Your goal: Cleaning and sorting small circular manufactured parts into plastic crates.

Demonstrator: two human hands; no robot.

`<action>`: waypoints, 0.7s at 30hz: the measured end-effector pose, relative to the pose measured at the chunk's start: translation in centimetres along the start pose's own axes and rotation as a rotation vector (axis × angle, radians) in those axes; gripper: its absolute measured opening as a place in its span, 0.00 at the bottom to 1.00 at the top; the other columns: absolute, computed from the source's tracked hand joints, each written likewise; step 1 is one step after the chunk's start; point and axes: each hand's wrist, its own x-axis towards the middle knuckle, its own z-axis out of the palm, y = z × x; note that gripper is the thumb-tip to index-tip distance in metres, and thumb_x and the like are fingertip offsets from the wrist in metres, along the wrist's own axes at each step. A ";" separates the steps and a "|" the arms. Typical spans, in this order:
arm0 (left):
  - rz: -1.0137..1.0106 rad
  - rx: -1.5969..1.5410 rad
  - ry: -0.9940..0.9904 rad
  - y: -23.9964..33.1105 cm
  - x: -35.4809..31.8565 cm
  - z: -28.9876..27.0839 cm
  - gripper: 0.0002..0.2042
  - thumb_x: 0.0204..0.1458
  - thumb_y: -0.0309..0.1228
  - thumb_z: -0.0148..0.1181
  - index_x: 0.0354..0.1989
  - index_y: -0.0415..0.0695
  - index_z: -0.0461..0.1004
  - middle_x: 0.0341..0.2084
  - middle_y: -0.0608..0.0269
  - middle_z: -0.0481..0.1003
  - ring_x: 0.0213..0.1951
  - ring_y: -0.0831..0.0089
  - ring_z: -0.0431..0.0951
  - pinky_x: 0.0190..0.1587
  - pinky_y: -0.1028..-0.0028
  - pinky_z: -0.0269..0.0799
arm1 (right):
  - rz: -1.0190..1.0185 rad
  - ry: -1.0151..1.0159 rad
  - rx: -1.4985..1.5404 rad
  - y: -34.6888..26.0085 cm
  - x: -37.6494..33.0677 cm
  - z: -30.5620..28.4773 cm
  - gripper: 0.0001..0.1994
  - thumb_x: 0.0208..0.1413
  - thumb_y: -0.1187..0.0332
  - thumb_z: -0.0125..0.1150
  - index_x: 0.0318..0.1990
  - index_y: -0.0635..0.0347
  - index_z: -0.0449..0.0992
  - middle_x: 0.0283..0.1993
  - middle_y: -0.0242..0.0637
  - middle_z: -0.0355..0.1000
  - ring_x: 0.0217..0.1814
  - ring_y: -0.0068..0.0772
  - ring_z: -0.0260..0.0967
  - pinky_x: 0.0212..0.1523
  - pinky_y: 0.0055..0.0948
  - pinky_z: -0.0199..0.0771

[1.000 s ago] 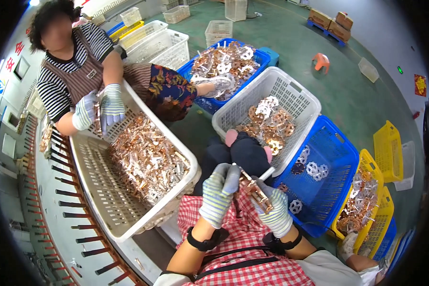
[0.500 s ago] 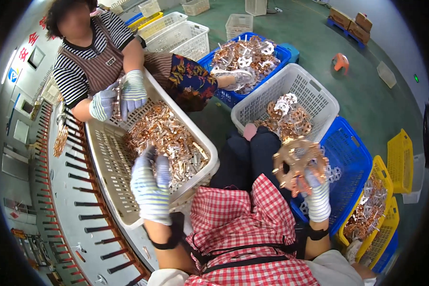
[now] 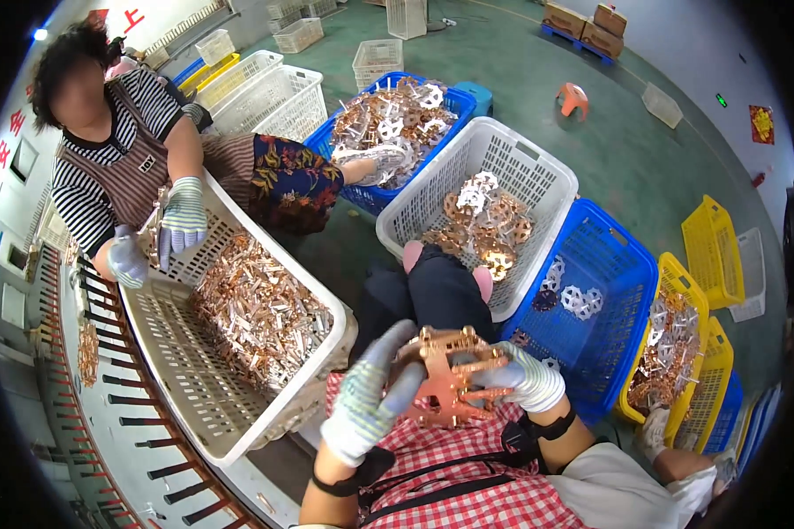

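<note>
A round copper-coloured metal part (image 3: 445,375), with cut-out holes and small pegs round its rim, is held up before my checked apron. My left hand (image 3: 369,401), in a striped knit glove, closes on its left side with the thumb in front. On the right side, my right hand (image 3: 534,381), gloved alike, grips it too; some of its fingertips are hidden behind the part. The part stands tilted on edge. Left of it is a beige basket (image 3: 340,331) heaped with small copper and silver metal pieces (image 3: 256,309).
A grey basket (image 3: 551,181) and a blue basket (image 3: 626,264) hold similar discs. Yellow baskets (image 3: 715,256) stand farther right. Across the beige basket sits a co-worker (image 3: 119,159) in striped gloves, handling metal pieces. Another person's gloved hand (image 3: 655,432) shows at lower right.
My left hand has come away from the beige basket to the part. My right hand has brought the part from the right to the middle. The view has swung right.
</note>
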 end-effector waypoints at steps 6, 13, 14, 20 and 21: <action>-0.179 -0.743 0.296 -3.8 1.8 2.1 0.16 0.60 0.32 0.48 0.52 0.36 0.62 0.29 0.68 0.69 0.30 0.83 0.67 0.37 0.81 0.66 | -0.551 0.132 -0.124 1.6 1.8 0.8 0.31 0.53 0.72 0.57 0.65 0.58 0.53 0.64 0.39 0.57 0.66 0.32 0.54 0.63 0.34 0.58; -0.006 -0.226 0.250 -5.1 2.1 5.0 0.19 0.58 0.30 0.51 0.55 0.37 0.59 0.39 0.63 0.69 0.40 0.77 0.69 0.46 0.77 0.66 | -0.689 0.624 0.081 3.9 2.6 2.6 0.25 0.54 0.66 0.58 0.58 0.62 0.62 0.52 0.37 0.68 0.51 0.30 0.66 0.55 0.30 0.66; 0.080 -0.083 0.356 -6.2 2.4 4.7 0.18 0.57 0.30 0.52 0.54 0.37 0.60 0.39 0.61 0.70 0.40 0.75 0.70 0.46 0.76 0.66 | -0.643 0.627 -0.084 4.7 2.4 1.4 0.25 0.55 0.64 0.58 0.58 0.63 0.62 0.53 0.39 0.68 0.52 0.31 0.66 0.55 0.30 0.66; 0.238 0.461 0.406 -6.9 4.0 3.2 0.06 0.55 0.28 0.52 0.32 0.37 0.69 0.23 0.51 0.71 0.24 0.60 0.73 0.27 0.69 0.68 | -0.664 0.594 -0.683 3.7 1.2 3.0 0.20 0.52 0.61 0.62 0.49 0.64 0.72 0.45 0.42 0.72 0.41 0.39 0.70 0.41 0.32 0.68; 0.366 0.675 0.463 -7.4 4.1 3.4 0.06 0.55 0.27 0.51 0.31 0.37 0.69 0.24 0.50 0.71 0.24 0.57 0.73 0.27 0.69 0.67 | -0.663 0.593 -0.684 3.8 1.1 2.7 0.20 0.52 0.61 0.62 0.49 0.64 0.72 0.45 0.42 0.72 0.41 0.39 0.70 0.41 0.32 0.68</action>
